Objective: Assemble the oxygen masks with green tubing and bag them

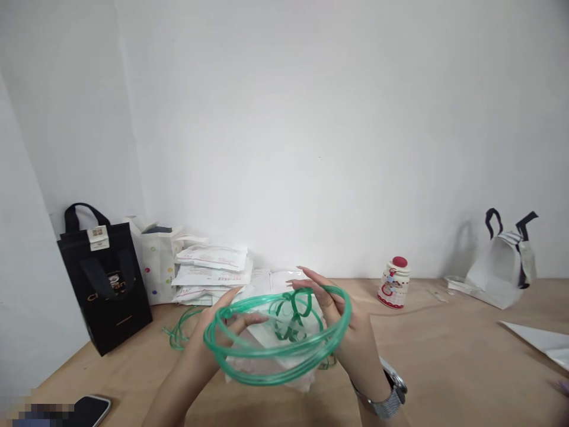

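Observation:
A coil of translucent green tubing [278, 378] is held up in front of me between both hands. My left hand [229, 320] grips its left side, with fingers reaching through the loop. On the right side, my right hand [331, 305] holds the coil against the thumb and palm, its fingertips pointing up and left. Smaller green curled loops [280, 308] show inside the ring; whether they belong to the same tubing I cannot tell. Behind and below the coil lies crumpled whitish paper or plastic [258, 363], partly hidden.
Another green coil [178, 333] lies left of my hands. White packets [213, 276], a black gift bag [109, 296] and a dotted white bag [157, 267] stand at back left. A red-topped jar [393, 284] and white bag [495, 270] are right; a phone [91, 411] lies front left.

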Action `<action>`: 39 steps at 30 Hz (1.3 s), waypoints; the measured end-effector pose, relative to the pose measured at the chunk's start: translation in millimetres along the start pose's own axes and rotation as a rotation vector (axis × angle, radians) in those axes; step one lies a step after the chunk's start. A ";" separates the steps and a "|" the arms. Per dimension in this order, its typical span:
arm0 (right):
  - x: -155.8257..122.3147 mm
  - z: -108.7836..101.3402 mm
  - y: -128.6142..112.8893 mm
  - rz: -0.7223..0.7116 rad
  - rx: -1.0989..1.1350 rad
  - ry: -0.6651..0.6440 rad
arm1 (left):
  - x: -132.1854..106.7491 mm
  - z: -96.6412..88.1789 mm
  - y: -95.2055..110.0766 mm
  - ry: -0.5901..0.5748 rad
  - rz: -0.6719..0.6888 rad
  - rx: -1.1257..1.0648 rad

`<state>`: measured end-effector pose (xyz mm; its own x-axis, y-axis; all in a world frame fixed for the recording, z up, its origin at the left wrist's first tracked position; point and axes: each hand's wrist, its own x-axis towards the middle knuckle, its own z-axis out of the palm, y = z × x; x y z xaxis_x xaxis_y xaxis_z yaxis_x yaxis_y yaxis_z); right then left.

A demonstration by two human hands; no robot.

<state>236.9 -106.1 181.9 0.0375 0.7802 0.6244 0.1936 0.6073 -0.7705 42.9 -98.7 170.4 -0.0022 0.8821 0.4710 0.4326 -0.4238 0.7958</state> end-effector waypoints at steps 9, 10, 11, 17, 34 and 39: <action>5.1 -7.8 2.1 0.192 -0.261 -0.213 | 0.1 4.9 3.4 -0.051 0.033 -0.248; 5.8 -9.8 3.1 0.224 -0.280 -0.273 | 0.0 4.5 4.8 -0.052 0.027 -0.262; 6.3 -12.2 4.3 0.258 -0.285 -0.333 | 0.0 4.1 6.1 -0.054 0.015 -0.278; 11.9 -22.9 9.8 0.325 -0.073 -0.396 | 3.1 2.8 0.9 0.121 -0.061 -0.359; 19.1 -14.9 19.2 0.247 -0.048 -0.513 | 7.9 2.3 -5.6 -0.260 -0.083 -0.278; 20.1 -14.1 25.7 0.306 0.003 -0.561 | 8.9 5.6 -1.8 -0.183 -0.090 -0.322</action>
<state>256.5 -76.9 176.5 -0.4287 0.8776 0.2146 0.2530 0.3447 -0.9040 47.2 -89.0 171.0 0.1466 0.9284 0.3415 0.1323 -0.3606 0.9233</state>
